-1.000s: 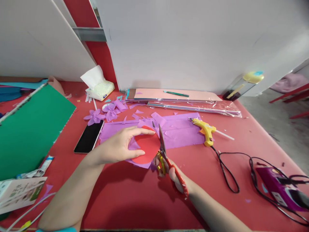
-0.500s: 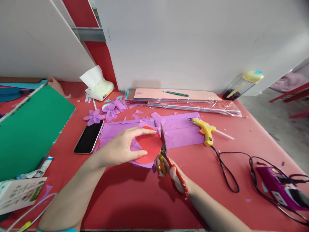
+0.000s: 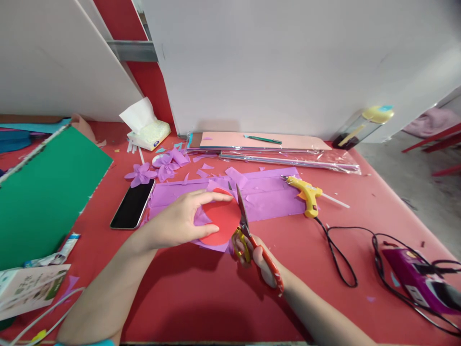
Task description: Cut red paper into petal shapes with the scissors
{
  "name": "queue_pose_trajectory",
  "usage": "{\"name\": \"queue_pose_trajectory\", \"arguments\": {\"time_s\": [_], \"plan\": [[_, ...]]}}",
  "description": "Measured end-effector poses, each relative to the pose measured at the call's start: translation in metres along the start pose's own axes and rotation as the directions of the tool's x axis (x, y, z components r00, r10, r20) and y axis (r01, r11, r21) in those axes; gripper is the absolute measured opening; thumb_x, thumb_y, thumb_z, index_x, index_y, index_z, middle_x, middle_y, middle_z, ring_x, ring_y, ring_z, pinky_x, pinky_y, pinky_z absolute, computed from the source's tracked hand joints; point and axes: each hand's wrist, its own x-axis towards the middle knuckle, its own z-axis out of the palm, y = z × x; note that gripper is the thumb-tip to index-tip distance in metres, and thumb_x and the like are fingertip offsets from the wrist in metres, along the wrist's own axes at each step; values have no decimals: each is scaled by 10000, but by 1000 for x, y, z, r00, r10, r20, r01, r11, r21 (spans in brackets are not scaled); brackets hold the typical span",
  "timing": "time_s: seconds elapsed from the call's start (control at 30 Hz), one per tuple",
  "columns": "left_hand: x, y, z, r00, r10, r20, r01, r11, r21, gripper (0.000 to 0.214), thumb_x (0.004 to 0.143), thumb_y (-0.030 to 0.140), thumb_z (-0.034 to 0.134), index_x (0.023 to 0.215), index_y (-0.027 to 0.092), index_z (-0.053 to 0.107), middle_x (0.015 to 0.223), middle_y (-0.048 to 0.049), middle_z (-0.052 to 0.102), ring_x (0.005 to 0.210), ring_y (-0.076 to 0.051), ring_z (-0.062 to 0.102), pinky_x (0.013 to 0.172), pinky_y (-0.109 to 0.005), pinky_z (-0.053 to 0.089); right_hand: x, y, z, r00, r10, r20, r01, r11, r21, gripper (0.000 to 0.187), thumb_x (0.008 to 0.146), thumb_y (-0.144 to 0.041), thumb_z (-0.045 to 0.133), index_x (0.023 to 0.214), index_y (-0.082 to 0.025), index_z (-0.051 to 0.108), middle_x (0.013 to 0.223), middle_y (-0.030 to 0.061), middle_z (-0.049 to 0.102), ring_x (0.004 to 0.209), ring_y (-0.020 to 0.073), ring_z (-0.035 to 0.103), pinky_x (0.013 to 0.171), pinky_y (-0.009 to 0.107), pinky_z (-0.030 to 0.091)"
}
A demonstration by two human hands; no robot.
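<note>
My left hand grips a round red paper disc, thumb and fingers spread along its near and far edges. Under the disc lies a piece of purple paper that sticks out past the rim. In my right hand is a pair of scissors with one red and one yellow handle. Their blades stand apart, right at the disc's right edge, pointing away from me. Behind both hands a larger purple sheet lies flat with small scraps on it.
A yellow glue gun lies right, its cord running toward a purple device. Left are a phone, purple paper flowers, a tissue pack and a green board. Wrapped paper sheets line the wall.
The scissors have tilted slightly, with the blade tips a little farther left. My left hand and the disc have barely shifted.
</note>
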Motion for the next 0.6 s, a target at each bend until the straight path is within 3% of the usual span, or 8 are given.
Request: {"name": "queue_pose_trajectory", "arguments": {"time_s": [0.37,0.6], "plan": [[-1,-3,0,1000,2,10,-2,1000,21,487,738,189,606,1218,229,532,1287,-22,567,1204,-194,503,1027,-299,394,-3,18,-3,995,77,-61,-84,990,-116,488,840,-652,285,631,-211,290,596,-34,295,518,113,236,476,274,227],[0,-5,-1,1000,-2,12,1,999,39,494,729,189,618,1216,221,541,1276,-25,575,1195,-191,510,1022,-292,398,-2,10,-5,991,77,-109,-97,975,-201,423,831,-553,373,592,-209,309,563,-25,333,501,112,264,472,271,223]]}}
